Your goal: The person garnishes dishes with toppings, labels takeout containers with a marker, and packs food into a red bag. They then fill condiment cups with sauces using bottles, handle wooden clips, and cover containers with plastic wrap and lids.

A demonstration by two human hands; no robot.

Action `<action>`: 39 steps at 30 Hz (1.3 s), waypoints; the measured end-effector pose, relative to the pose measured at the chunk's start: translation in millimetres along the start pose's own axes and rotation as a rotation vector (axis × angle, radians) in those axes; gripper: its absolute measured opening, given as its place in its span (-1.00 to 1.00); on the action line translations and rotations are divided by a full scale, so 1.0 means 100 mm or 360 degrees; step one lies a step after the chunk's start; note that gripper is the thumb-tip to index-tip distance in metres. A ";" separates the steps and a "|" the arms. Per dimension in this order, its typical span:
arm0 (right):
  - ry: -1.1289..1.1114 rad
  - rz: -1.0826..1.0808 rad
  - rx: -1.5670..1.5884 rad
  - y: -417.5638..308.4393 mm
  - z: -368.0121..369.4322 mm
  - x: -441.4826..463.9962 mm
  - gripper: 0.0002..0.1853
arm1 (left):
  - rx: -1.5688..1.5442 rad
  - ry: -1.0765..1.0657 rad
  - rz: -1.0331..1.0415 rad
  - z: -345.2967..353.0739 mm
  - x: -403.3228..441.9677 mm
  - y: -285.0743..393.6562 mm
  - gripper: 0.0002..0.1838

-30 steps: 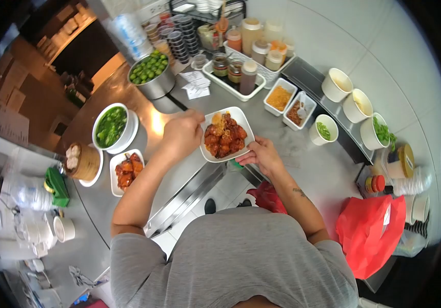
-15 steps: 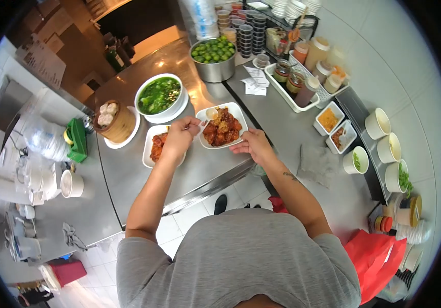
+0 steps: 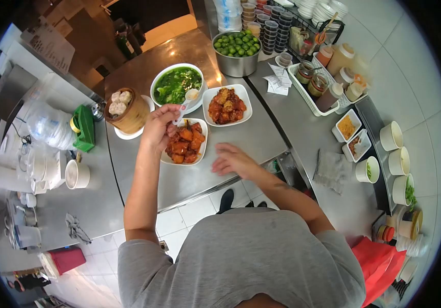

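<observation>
My left hand (image 3: pixel 160 126) grips a white spoon (image 3: pixel 181 112) by its handle; something pale brown sits in its bowl. Below it is the nearer white dish (image 3: pixel 204 146), with glossy red-orange chunks (image 3: pixel 183 147). The farther white dish (image 3: pixel 248 105) stands beside the soup bowl and holds sauced pieces (image 3: pixel 225 108) with a brown crumbly topping. My right hand (image 3: pixel 233 160), slightly blurred, is held with its fingers stretched out to the right of the nearer dish, touching neither dish. A white bowl (image 3: pixel 154 95) of green soup lies beyond the spoon.
A bamboo steamer (image 3: pixel 128 118) with dumplings stands on a plate at left. At the back is a steel pot (image 3: pixel 237 65) of green limes. Sauce bottles fill a white basket (image 3: pixel 307 100) at right, near small topping tubs (image 3: pixel 346 126) and a grey cloth (image 3: pixel 333 169).
The topped dish has left my hands and rests farther back beside the soup bowl. My left hand has moved above the nearer dish with the spoon. My right hand has drawn back.
</observation>
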State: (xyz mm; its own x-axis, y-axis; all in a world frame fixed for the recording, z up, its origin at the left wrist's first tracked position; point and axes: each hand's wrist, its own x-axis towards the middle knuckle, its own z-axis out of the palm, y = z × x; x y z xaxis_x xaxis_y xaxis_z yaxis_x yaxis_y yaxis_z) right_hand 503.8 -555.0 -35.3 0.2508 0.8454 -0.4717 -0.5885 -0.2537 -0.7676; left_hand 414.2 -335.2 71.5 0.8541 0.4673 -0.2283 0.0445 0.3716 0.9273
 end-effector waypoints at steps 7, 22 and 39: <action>0.0079 -0.0238 -0.0186 -0.12 0.40 0.44 -0.49 | 0.0029 -0.0317 -0.0071 0.46 0.36 -0.01 -0.82; 0.0846 -0.0516 0.0137 0.30 -0.75 -1.79 -0.52 | 0.1426 -0.1197 0.0834 3.25 1.11 -1.06 -0.85; 0.1542 -0.0816 0.0434 0.47 -1.46 -2.79 -0.51 | 0.2099 -0.1120 0.0816 4.69 1.47 -1.88 -0.74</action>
State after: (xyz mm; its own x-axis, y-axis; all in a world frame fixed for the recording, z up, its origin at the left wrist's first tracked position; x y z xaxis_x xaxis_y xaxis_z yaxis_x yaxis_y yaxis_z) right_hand 518.3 -870.8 -3.1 0.9315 0.0691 -0.3571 -0.3632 0.2297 -0.9030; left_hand 774.2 -713.3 2.5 0.9625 -0.2712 0.0079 -0.2322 -0.8085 0.5408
